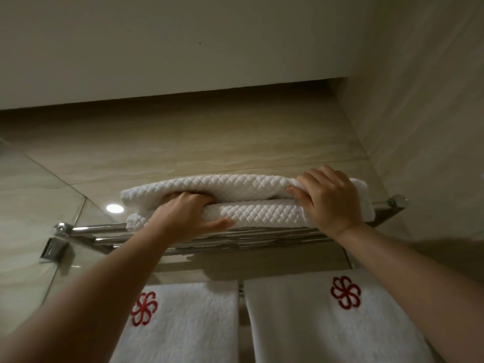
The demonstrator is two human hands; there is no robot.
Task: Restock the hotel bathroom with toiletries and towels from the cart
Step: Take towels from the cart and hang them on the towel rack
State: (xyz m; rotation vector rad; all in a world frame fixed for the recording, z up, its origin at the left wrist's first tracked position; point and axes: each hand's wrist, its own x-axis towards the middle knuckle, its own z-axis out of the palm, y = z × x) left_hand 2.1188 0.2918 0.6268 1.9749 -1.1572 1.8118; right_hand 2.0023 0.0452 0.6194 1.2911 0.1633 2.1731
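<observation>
head | towel on rack | left hand pinches lower fold; right hand grips right end

White terry hanging towels with red embroidered pinwheel emblems: two, left towel and right towel. White diamond-quilted folded towelling: two stacked layers; whether they are one piece cannot be told. Polished chrome wall towel rack: one.

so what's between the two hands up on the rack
Only the folded white towel spans between the left hand and right hand, lying on the chrome rack; the head view shows it.
</observation>
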